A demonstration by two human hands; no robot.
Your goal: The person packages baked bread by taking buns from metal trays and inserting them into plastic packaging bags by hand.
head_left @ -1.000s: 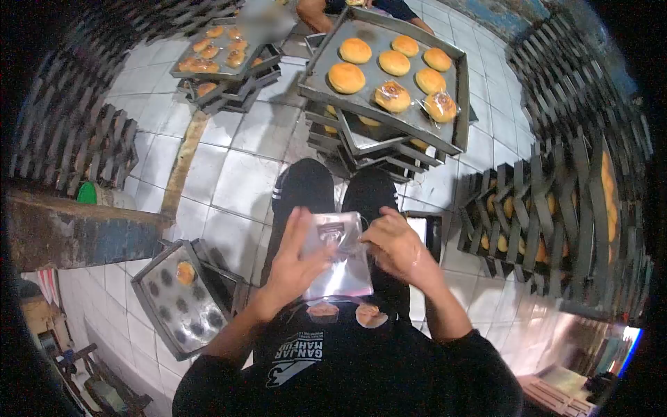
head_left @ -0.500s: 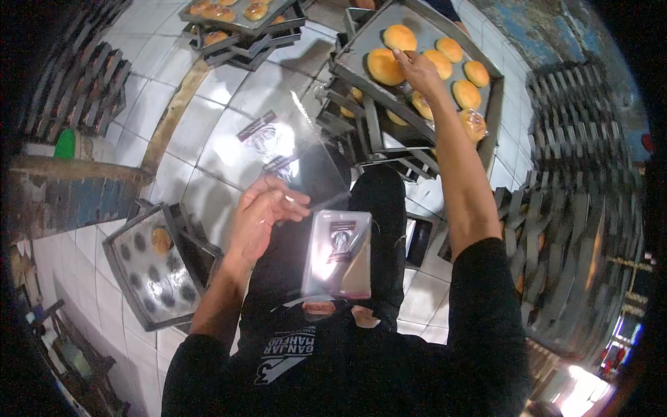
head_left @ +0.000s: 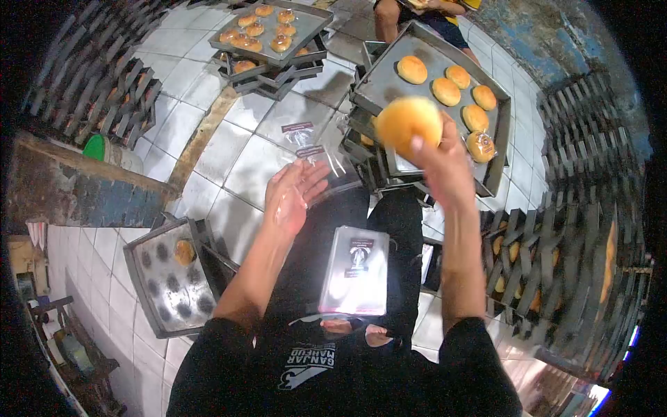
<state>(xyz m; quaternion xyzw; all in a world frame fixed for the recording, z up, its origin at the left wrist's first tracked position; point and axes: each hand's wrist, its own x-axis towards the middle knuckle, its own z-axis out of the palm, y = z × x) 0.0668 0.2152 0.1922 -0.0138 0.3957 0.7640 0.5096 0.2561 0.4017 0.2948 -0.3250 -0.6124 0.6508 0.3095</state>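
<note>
My right hand grips a round golden bread bun, lifted above the near edge of a metal baking tray. The bun is slightly blurred. At the fingers of my left hand is a clear plastic bag with dark printed labels; its exact hold is hard to make out. Several unwrapped buns lie on the tray, along with one bun in clear wrapping. A stack of clear printed bags rests on my lap.
To the left lies a dark-spotted tray with one bun. Stacked trays of buns stand ahead on the tiles. Tray racks line the right side. Another person's leg shows beyond the tray, near a green-and-white bucket further left.
My right hand has taken a large bun off the tray and raised it toward me. My left hand's fingers have spread somewhat at the bag. The view has shifted, showing another person.
</note>
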